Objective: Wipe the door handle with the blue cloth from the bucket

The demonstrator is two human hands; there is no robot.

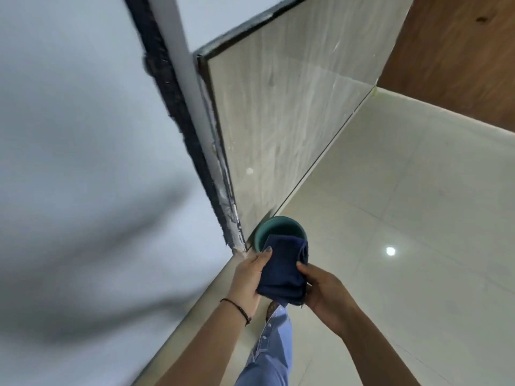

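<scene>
A folded dark blue cloth [284, 270] is held between both of my hands at the lower middle of the view. My left hand [249, 282] grips its left edge with the thumb on top. My right hand [324, 291] pinches its right side. Just beyond the cloth a teal bucket [274, 225] stands on the floor against the wall's foot; the cloth hides its near rim. No door handle shows in the view.
A white wall [83, 135] fills the left. A dark frame strip [178, 107] and a grey marbled panel [278, 129] run down to the bucket. Glossy cream floor tiles [404, 204] spread to the right, with a wooden surface [459, 51] at top right. My jeans leg [271, 355] is below.
</scene>
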